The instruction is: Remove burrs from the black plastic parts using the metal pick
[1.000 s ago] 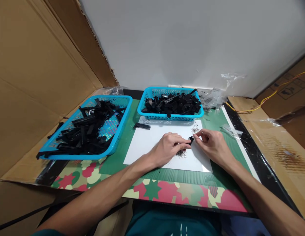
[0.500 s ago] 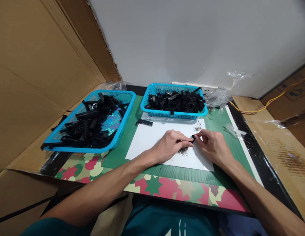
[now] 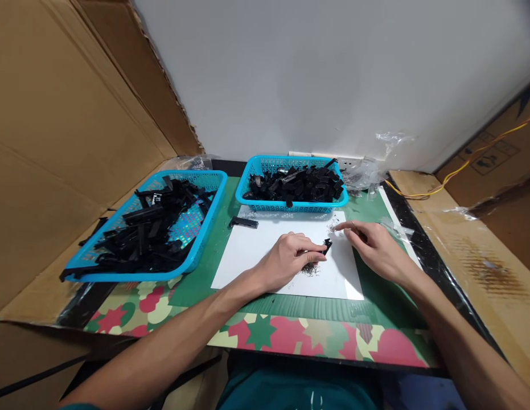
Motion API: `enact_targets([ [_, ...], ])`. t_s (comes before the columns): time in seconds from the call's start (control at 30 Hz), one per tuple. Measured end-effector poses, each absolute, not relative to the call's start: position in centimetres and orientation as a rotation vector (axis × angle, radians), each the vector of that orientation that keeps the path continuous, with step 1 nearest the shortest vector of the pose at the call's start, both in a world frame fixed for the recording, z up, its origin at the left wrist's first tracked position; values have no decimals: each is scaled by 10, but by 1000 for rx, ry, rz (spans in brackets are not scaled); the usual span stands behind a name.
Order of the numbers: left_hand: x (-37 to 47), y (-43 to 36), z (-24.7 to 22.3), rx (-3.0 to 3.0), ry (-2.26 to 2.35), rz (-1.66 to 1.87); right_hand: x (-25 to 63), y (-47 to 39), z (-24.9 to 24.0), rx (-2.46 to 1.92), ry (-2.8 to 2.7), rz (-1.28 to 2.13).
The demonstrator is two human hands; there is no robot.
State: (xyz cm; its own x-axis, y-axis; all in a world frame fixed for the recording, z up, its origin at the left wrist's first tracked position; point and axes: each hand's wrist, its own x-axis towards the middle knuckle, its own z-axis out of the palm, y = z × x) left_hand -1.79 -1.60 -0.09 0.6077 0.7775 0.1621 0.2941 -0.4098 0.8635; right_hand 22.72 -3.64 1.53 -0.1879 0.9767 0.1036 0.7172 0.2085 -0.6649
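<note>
The small black part was pinched between the left hand's thumb and fingers, above the white sheet. The right hand had its index finger extended at the far pile of tiny pieces, its grip narrow.

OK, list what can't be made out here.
All in the head view:
- Black part: one end hidden by the left hand's grip.
- Right hand: anything at its fingertips is too small to tell.
- Near scraps: partly covered by the left hand.
- Rear basket: top pieces hide those beneath.
- Yellow cable: cut off by the right edge.
</note>
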Motion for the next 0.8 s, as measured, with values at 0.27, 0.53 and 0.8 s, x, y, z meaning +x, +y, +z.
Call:
enact_targets([
  [0.27, -18, -15, -4, 2213, 795, 710, 228, -33, 12, -1335, -1817, 519],
  [0.53, -17, -17, -4, 2407, 738, 666, 216, -34, 6, -1526, -1959, 657],
  [0.8, -17, -17, -5, 2410, 739, 675, 211, -35, 3, -1563, -1986, 645],
])
